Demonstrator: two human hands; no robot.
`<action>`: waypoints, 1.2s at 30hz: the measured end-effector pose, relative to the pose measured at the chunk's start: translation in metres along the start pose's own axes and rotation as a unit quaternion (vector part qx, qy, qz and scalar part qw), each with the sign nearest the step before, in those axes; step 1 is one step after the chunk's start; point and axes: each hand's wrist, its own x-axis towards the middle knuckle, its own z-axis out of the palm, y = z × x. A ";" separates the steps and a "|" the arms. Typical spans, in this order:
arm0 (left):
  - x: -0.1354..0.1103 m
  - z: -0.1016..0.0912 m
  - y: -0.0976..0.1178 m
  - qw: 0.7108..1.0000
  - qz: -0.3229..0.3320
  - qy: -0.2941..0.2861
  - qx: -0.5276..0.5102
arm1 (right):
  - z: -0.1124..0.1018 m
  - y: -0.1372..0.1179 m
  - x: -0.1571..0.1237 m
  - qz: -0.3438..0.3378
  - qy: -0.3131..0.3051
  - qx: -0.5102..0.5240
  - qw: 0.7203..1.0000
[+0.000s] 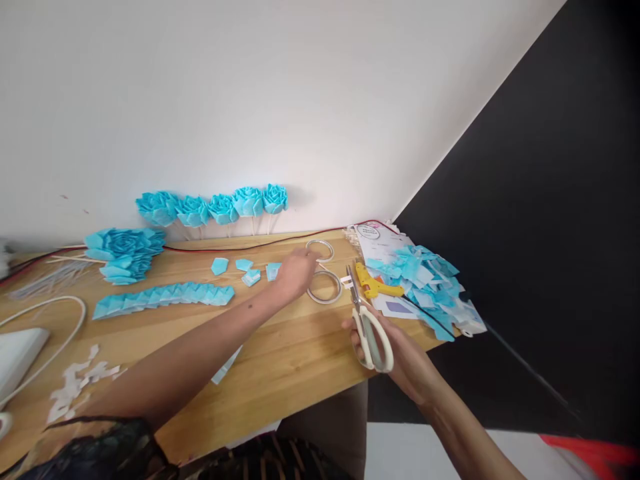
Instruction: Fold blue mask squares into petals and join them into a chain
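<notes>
Fingers point(351, 332) of the right hand point(400, 360) are clamped on scissors point(367, 321) at the table's point(280, 363) 4 o'clock, the left hand point(295, 273) laid on tape rings point(325, 289), grip unclear; roses point(223, 208) are finished at 11, petals point(425, 280) left loose at 3.

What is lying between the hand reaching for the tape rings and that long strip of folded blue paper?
In the head view, a few small blue paper pieces lie on the wooden table between the left hand and the folded strip.
</notes>
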 end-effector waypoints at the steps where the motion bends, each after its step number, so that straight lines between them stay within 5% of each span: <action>1: 0.000 -0.006 0.004 0.999 0.035 0.014 0.036 | -0.001 0.000 0.000 -0.001 -0.009 0.020 1.000; 3: -0.006 -0.024 0.016 0.964 0.154 0.059 0.207 | -0.004 0.003 0.000 -0.013 -0.041 0.042 0.998; 6: -0.029 -0.059 0.031 0.916 0.192 0.126 0.329 | -0.004 0.010 0.001 -0.006 -0.076 0.017 0.997; 13: -0.116 -0.112 0.007 0.944 0.083 0.109 0.299 | 0.032 0.012 0.025 0.130 -0.163 -0.136 0.969; 18: -0.163 -0.136 -0.019 0.946 0.037 0.133 0.293 | 0.051 0.006 0.059 0.042 -0.138 -0.360 0.922; 22: -0.184 -0.150 -0.020 0.948 0.014 0.120 0.296 | 0.055 0.000 0.077 0.011 -0.154 -0.505 0.849; 24: -0.189 -0.152 -0.017 0.948 0.008 0.112 0.299 | 0.055 -0.005 0.079 -0.013 -0.155 -0.599 0.785; 27: -0.187 -0.150 -0.013 0.949 0.023 0.101 0.297 | 0.057 -0.013 0.075 -0.104 -0.030 -0.744 0.659; 29: -0.183 -0.147 -0.013 0.952 0.036 0.097 0.289 | 0.063 -0.015 0.071 -0.177 0.047 -0.774 0.605; 32: -0.175 -0.144 -0.017 0.955 0.048 0.095 0.278 | 0.083 -0.009 0.068 -0.254 0.031 -0.751 0.608; 36: -0.170 -0.145 -0.023 0.958 0.053 0.084 0.269 | 0.121 0.013 0.076 -0.264 -0.097 -0.706 0.650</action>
